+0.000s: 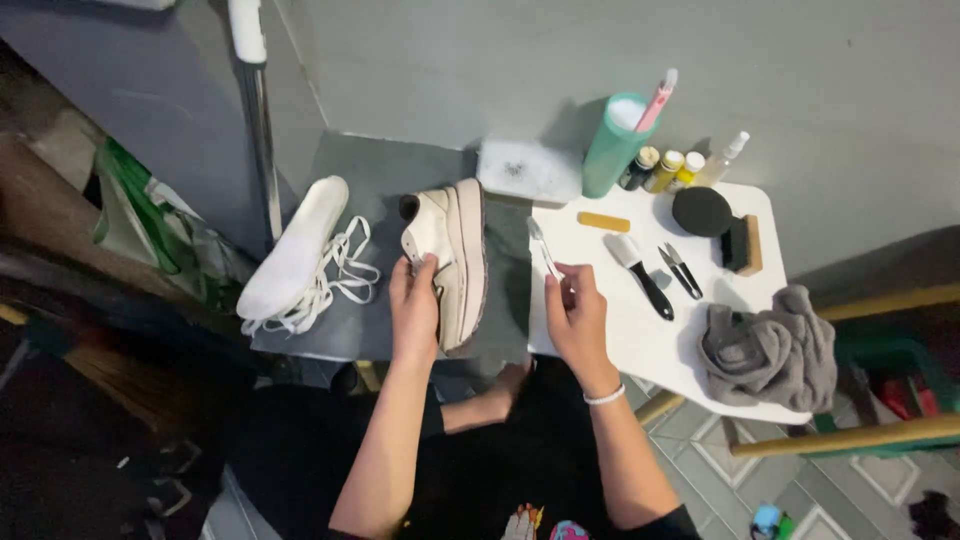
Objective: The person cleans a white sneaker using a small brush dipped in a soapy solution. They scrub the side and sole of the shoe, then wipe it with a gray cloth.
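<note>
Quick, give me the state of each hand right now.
Left hand: closed on the cream sneaker, holding it on its side.
Right hand: fingers pinched on a small white brush.

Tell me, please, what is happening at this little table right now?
A person holds a cream sneaker on its side with the left hand, while the right hand holds a toothbrush beside it. The shoe's insole and white laces lie to the left. On the white table are a black-handled brush, small clippers, a grey cloth and a green cup.
</note>
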